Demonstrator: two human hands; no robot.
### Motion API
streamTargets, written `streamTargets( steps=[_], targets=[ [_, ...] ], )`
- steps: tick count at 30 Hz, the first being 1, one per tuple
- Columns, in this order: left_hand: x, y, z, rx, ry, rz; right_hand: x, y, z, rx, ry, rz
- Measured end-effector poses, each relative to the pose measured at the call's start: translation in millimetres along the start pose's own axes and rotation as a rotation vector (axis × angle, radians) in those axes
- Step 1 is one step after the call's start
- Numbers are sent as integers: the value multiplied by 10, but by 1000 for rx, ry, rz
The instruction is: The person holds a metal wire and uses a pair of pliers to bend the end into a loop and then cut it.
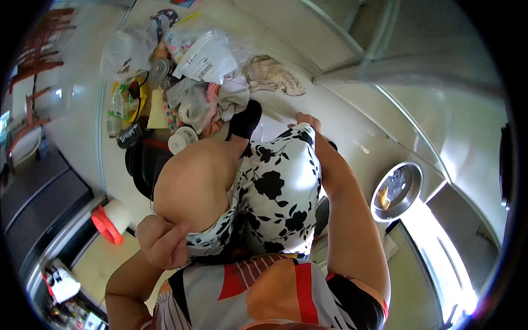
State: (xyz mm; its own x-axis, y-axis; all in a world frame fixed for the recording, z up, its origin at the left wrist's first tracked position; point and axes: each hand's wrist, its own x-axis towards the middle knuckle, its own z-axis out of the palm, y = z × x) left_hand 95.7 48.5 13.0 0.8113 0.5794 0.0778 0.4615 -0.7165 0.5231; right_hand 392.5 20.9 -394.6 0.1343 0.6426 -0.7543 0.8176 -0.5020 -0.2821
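My left hand is closed beside my bare thigh, its fingers curled and the thumb pressed in. Next to it lies the bunched edge of my white trousers with black flowers, pushed up above one bare knee. Whatever the fingers pinch, if anything, is hidden. My right arm reaches forward along the covered leg. At that knee's far side shows part of my right hand, its fingers mostly out of sight behind the fabric. A black shoe is on the foot ahead.
On the floor ahead lie a white plastic mailer, a beige cloth, a white roll, a black "SPRWAY" item and clear bags. A metal bowl stands right, near glass panels. A red-and-white tape roll is left.
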Motion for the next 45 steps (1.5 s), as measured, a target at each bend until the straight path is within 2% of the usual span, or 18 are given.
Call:
streamTargets(
  steps=[2,8,13,14,16,18,20,24,28,29,32,33,34,36,38,41,44,45],
  targets=[
    [32,25,-55,3,-9,-46,2,-95,-17,-40,-63,-22],
    [79,-89,23,-88,136,75,-53,-292,32,-141,-82,35],
    [164,-112,20,-121,103,67,-241,46,-204,264,70,-63],
    [181,-101,19,-127,101,71,-412,118,-338,383,106,-86],
    [212,-55,52,-193,132,25,-872,186,-752,485,274,-313],
    [258,17,108,-264,185,-29,-1522,15,-1294,528,317,-250],
    [347,93,156,-335,259,-86,-2190,-116,-1708,539,332,-348],
    [572,203,25,-885,-122,-373,-3504,-667,-2036,438,303,-514],
    [513,462,8,-1452,-411,-127,-4057,-1114,-1536,610,104,-646],
    [425,528,-1,-1371,-384,24,-4184,-1188,-1423,657,79,-661],
    [183,612,-157,-1441,-507,-137,-4420,-1304,-1070,735,63,-705],
    [125,620,-135,-1473,-437,-152,-4510,-1317,-951,904,-10,-633],
    [81,607,-127,-1531,-451,-125,-4569,-1328,-839,1067,-86,-564],
    [12,561,-148,-1634,-465,-53,-4629,-1370,-637,1340,-204,-642],
    [-39,584,-119,-1660,-438,-20,-4652,-1452,-451,1559,-175,-770],
    [-50,667,-172,-1689,-408,-99,-4627,-1525,-343,1667,-133,-907],
    [-56,635,-127,-1657,-407,-93,-4641,-1467,-338,1438,-20,-806],
    [-56,656,-174,-1599,-377,-89,-4635,-1444,-331,1435,-3,-852]
  ],
)
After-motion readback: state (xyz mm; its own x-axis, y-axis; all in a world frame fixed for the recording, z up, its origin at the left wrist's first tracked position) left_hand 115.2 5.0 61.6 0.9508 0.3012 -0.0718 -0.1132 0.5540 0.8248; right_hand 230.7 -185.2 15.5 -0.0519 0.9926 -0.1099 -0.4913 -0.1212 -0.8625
